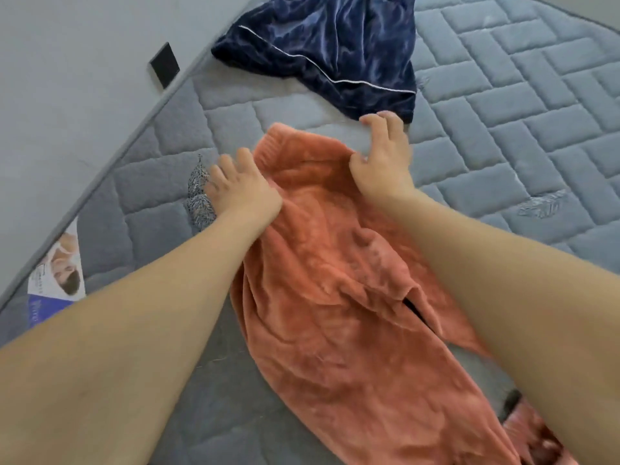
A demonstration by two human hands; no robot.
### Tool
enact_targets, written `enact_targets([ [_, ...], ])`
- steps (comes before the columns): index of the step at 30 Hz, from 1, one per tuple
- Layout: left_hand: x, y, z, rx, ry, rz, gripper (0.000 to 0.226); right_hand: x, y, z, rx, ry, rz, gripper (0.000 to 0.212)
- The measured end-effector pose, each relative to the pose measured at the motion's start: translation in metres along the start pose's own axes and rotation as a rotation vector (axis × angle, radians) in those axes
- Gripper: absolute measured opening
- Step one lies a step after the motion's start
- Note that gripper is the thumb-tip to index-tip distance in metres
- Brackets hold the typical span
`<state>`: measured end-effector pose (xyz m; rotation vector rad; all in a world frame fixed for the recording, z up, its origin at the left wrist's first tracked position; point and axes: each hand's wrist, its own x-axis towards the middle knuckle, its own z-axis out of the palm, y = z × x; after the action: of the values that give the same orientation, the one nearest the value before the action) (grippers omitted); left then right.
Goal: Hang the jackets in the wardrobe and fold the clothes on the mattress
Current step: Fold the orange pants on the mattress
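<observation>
Orange fleece garment [342, 297] lies lengthwise on the quilted mattress [503, 135], folding underway. Left hand [241, 189] presses its top edge, fingers spread; right hand [385, 159] pinches the far corner. Next, probably, drawing that end over.

Grey quilted mattress [503, 135], brick-pattern stitching, piped edge running along left side beside grey floor [67, 95].
On it: orange fleece garment [335, 297], spread lengthwise at centre; navy velvet garment [335, 52] with white piping, at far end, just beyond orange one; small speckled fabric piece [198, 196], left of orange garment; printed label [57, 273] near left edge.
</observation>
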<state>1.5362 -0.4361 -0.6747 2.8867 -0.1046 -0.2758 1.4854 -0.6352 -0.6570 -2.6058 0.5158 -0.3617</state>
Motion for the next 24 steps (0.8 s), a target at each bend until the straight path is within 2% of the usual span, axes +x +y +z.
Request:
enact_targets([
  [2, -0.048, 0.009, 0.022, 0.130, -0.052, 0.216, 0.059, -0.054, 0.019, -0.003, 0.077, -0.036, 0.041, 0.049],
  [3, -0.076, 0.013, 0.035, 0.154, -0.137, 0.344, 0.056, -0.087, 0.033, -0.006, 0.107, -0.076, 0.075, 0.045],
  [6, -0.158, 0.027, 0.077, 0.131, -0.546, 0.585, 0.038, -0.197, 0.090, -0.024, 0.047, -0.151, 0.236, 0.034],
  [7, -0.184, 0.031, 0.090, 0.143, -0.627, 0.629, 0.036, -0.234, 0.113, -0.033, -0.012, -0.161, 0.318, 0.030],
  [9, -0.229, 0.042, 0.113, 0.213, -0.651, 0.698, 0.043, -0.301, 0.160, -0.058, -0.119, -0.237, 0.528, 0.031],
  [11, -0.265, 0.056, 0.133, 0.272, -0.634, 0.696, 0.053, -0.353, 0.201, -0.083, -0.136, -0.443, 0.751, 0.047],
  [12, -0.279, 0.062, 0.141, 0.318, -0.620, 0.680, 0.057, -0.373, 0.217, -0.092, -0.117, -0.560, 0.786, 0.058],
  [14, -0.298, 0.074, 0.152, 0.432, -0.566, 0.622, 0.060, -0.396, 0.236, -0.102, -0.100, -0.696, 0.677, 0.070],
  [17, -0.319, 0.086, 0.157, 0.538, -0.434, 0.555, 0.062, -0.409, 0.250, -0.112, -0.093, -0.747, 0.379, 0.058],
  [20, -0.344, 0.109, 0.159, 0.545, -0.374, 0.716, 0.073, -0.426, 0.271, -0.138, -0.269, -0.859, 0.175, 0.048],
  [22, -0.362, 0.139, 0.162, 0.501, -0.429, 0.849, 0.071, -0.438, 0.287, -0.159, -0.442, -0.945, 0.157, 0.035],
  [24, -0.379, 0.173, 0.164, 0.591, -0.552, 0.990, 0.054, -0.452, 0.307, -0.184, -0.494, -1.010, 0.314, 0.023],
])
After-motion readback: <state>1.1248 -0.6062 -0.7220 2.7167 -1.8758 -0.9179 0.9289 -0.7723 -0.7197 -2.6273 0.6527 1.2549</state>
